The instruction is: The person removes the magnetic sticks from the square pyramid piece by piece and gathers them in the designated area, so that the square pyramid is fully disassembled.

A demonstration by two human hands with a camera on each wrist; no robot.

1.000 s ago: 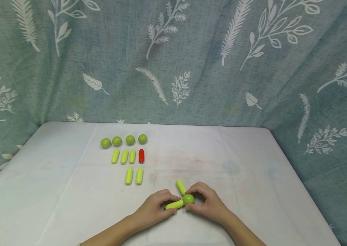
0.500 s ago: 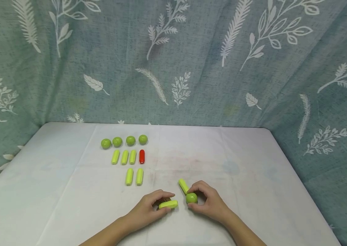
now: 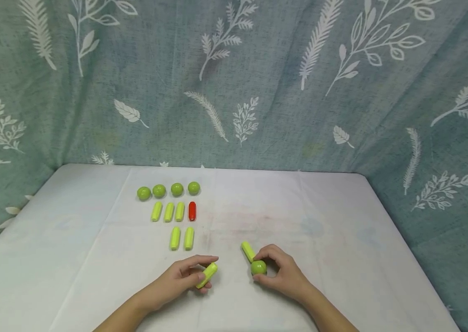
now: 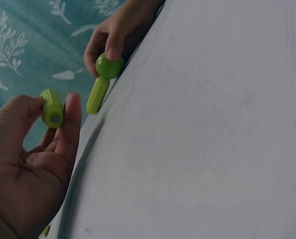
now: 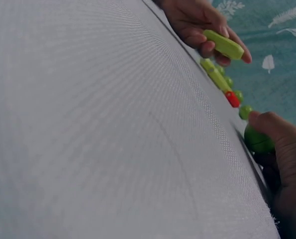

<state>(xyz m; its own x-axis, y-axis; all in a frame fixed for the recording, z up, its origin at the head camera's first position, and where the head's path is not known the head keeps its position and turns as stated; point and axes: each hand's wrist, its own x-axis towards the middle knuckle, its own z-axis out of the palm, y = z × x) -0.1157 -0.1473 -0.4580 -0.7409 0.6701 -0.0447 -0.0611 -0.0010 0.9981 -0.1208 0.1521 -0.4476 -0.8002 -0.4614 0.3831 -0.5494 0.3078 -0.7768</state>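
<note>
My left hand (image 3: 172, 283) pinches a yellow-green faceted rod (image 3: 207, 275) between thumb and fingers, tilted and apart from the other pieces. In the left wrist view that rod (image 4: 52, 110) shows a round grey spot on its end face. To the right, my right hand (image 3: 283, 273) grips a glossy green ball (image 3: 258, 267) between thumb and index finger. A second yellow-green rod (image 3: 248, 251) meets the ball end-on and points away to the upper left. In the right wrist view, the right hand's thumb (image 5: 277, 127) lies over the green ball (image 5: 258, 141).
Several green balls (image 3: 177, 189) stand in a row at the back left. Below them lie several yellow-green rods (image 3: 169, 212) and one red rod (image 3: 192, 211), with two more yellow-green rods (image 3: 189, 238) nearer. White cloth (image 3: 321, 221) covers the table; a leaf-patterned curtain (image 3: 279, 115) hangs behind.
My left hand has drawn its rod off the ball and moved left, turning the rod more upright. The ball and its other rod shifted slightly right in my right hand.
</note>
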